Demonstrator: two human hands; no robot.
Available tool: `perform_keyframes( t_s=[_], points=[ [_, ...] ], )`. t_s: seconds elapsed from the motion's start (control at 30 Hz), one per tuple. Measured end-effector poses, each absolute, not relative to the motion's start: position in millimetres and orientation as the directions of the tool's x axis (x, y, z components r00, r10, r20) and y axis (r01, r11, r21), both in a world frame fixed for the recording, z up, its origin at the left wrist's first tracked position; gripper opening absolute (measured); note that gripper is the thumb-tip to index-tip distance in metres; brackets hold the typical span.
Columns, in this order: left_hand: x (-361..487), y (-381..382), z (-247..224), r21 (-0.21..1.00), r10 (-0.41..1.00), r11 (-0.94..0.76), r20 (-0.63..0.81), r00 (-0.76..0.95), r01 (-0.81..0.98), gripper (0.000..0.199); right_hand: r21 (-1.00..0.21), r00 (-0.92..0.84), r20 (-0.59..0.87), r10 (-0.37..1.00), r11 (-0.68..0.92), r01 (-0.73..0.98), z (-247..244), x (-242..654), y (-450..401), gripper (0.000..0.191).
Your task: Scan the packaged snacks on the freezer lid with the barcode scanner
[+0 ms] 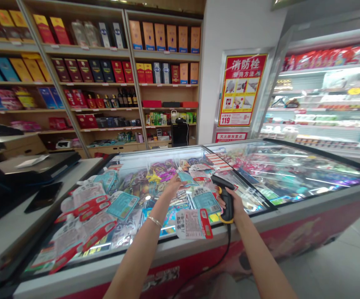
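My right hand (234, 201) is wrapped round a black and yellow handheld scanner (226, 199), whose cable hangs down over the freezer's front. My left hand (174, 185) reaches over the glass top, fingers extended beside a blue-and-white pouch (186, 178); whether they touch is unclear. Near the scanner lie a pouch with a blue label (206, 202) and, at the front edge, a white and red pouch (194, 224). Several more white and red pouches (89, 232) are piled on the left part of the glass, with a blue-labelled one (123, 205) beside them.
The chest freezer (292, 207) stretches to the right, packed goods showing through its glass. On the left, a counter (14, 224) carries a dark phone (44, 197) and a black device (39, 164). Shelves of boxes (105, 52) and a lit refrigerated case (329, 91) stand behind.
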State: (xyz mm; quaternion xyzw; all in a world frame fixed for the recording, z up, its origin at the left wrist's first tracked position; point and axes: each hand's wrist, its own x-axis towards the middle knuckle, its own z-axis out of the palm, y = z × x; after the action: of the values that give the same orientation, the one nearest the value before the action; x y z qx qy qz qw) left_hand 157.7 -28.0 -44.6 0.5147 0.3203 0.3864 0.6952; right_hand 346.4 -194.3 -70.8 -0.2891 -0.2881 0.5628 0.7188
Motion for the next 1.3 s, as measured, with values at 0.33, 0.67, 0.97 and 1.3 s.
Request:
perform_keyframes(
  t_s=[0.33,0.67,0.97,1.3],
  points=[
    [147.5,-22.9,-37.5,0.949,0.773,-0.121,0.273,0.572,-0.29,0.085,-0.79,0.104,0.071,0.992,0.12,-0.602,-72.4,343.2,-194.5,0.028],
    [154.6,-20.5,-46.5,0.943,0.752,-0.239,0.33,0.57,-0.231,0.085,-0.789,0.112,0.055,0.992,0.112,-0.604,-75.1,344.8,-193.7,0.025],
    [154.7,-23.4,-45.0,0.943,0.75,-0.207,0.324,0.577,-0.259,0.086,-0.788,0.088,0.08,0.993,0.117,-0.604,-77.1,345.9,-192.2,0.026],
    [108.2,-7.7,-17.7,0.921,0.821,-0.258,0.368,0.437,-0.291,0.082,-0.765,0.141,0.146,0.979,0.203,-0.612,-57.3,329.4,-186.1,0.022]
  ],
)
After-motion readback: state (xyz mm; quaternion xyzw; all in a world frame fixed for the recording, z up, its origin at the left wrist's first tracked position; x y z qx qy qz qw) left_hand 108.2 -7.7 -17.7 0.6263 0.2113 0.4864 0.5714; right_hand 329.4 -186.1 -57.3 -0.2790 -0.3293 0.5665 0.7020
